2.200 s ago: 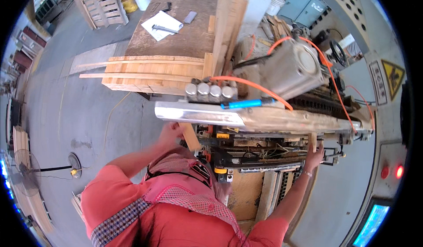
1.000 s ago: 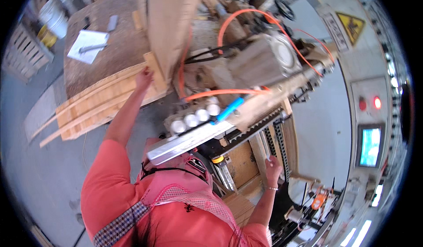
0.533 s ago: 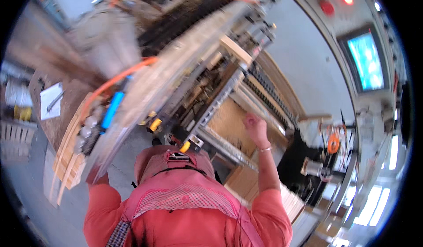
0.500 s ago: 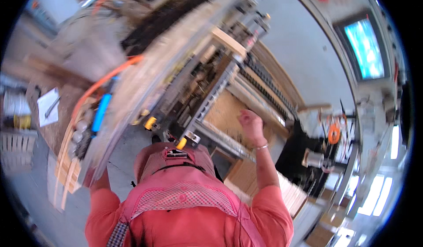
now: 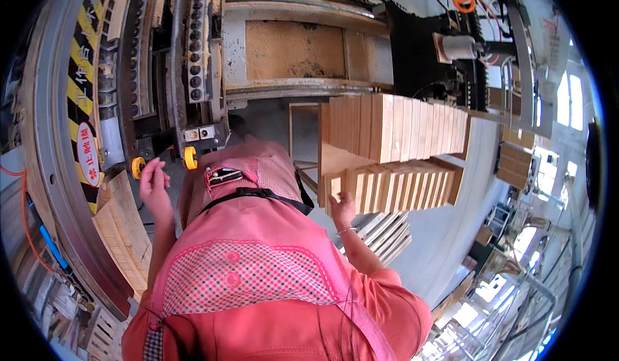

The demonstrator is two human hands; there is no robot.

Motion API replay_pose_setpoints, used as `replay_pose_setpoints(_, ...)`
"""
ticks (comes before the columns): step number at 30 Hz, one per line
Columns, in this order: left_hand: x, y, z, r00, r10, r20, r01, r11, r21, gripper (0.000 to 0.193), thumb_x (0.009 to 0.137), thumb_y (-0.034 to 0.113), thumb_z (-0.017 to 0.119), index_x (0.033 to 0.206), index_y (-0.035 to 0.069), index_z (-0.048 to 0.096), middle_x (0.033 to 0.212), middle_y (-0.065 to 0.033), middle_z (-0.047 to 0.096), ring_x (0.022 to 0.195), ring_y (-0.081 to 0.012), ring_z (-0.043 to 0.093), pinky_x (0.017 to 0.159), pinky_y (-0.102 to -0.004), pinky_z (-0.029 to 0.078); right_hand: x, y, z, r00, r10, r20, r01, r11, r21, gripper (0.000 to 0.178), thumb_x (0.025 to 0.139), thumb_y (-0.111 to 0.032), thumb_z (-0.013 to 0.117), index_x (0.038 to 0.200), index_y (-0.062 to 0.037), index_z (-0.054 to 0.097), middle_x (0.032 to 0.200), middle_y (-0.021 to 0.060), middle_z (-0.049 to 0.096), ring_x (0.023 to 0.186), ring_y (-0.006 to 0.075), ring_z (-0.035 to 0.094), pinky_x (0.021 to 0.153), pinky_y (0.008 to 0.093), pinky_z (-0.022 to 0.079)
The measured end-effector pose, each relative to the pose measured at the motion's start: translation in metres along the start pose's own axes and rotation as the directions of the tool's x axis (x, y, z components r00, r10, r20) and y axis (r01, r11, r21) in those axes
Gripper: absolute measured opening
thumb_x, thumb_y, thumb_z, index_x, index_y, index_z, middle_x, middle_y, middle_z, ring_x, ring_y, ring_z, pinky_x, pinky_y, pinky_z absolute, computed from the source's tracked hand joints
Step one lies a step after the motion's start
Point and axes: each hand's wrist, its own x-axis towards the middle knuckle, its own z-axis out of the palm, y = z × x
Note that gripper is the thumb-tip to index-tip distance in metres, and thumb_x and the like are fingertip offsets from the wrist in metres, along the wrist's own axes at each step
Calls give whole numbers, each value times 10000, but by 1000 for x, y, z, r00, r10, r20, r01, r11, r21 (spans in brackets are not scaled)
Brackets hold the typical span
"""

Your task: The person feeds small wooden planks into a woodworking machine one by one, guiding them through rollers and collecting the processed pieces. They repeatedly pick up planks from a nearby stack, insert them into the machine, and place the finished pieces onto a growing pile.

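My left hand (image 5: 155, 185) is raised by the front of the machine, beside a yellow ring-shaped knob (image 5: 137, 167). Its fingers are loosely bent and apart, with nothing in them. A second yellow knob (image 5: 190, 158) sits just to its right. My right hand (image 5: 343, 210) reaches to the near row of stacked wooden pieces (image 5: 393, 190). Its thumb and fingers close on the end wooden piece (image 5: 336, 185) at the left of that row. A taller row of wooden pieces (image 5: 400, 126) stands right behind.
The machine's metal rails (image 5: 171, 71) and black-and-yellow striped beam (image 5: 82, 84) rise at left. A wooden panel (image 5: 296, 51) lies in the machine's frame. More wooden strips (image 5: 387, 235) lie low beside my right forearm. A board (image 5: 122, 222) leans near my left forearm.
My view has swung to the right and down. My right hand has gone from above the machine bed to the wooden stack. My left hand has come up beside the yellow knobs.
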Motion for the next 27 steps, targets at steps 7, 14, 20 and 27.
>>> replay_pose_setpoints(7, 9, 22, 13, 996, 27, 85, -30, 999, 27, 194, 898, 63, 497, 1069, 19, 576, 924, -21, 601, 663, -40, 470, 574, -174, 379, 2, 58, 26, 969, 212, 127, -143, 902, -408, 746, 570, -461, 777, 1061, 12, 474, 898, 200, 617, 856, 368, 605, 723, 429, 497)
replay_pose_setpoints(14, 6, 28, 15, 995, 22, 100, -28, 997, 68, 170, 891, 61, 503, 1035, 36, 589, 910, -12, 608, 670, -40, 489, 563, -172, 384, 36, 79, 73, 928, 255, 273, -94, 867, -489, 532, 623, -425, 752, 922, -39, 540, 906, 159, 639, 877, 319, 623, 731, 415, 509)
replay_pose_setpoints(20, 4, 26, 17, 999, -4, 47, 2, 999, 42, 159, 876, 51, 511, 1012, 38, 593, 893, -5, 616, 658, -43, 506, 550, -171, 389, 25, 21, 14, 893, 124, 433, 105, 878, -468, 486, 650, -382, 738, 925, -40, 531, 909, 182, 623, 881, 324, 613, 732, 431, 493)
replay_pose_setpoints(27, 13, 45, 39, 999, 29, -15, -30, 998, -63, 139, 881, 66, 513, 982, 52, 607, 890, 5, 627, 654, -39, 523, 548, -174, 397, 124, -238, -23, 584, -799, 145, 808, 590, -5, 497, 697, -270, 715, 1042, -26, 452, 868, 198, 585, 789, 368, 584, 650, 439, 475)
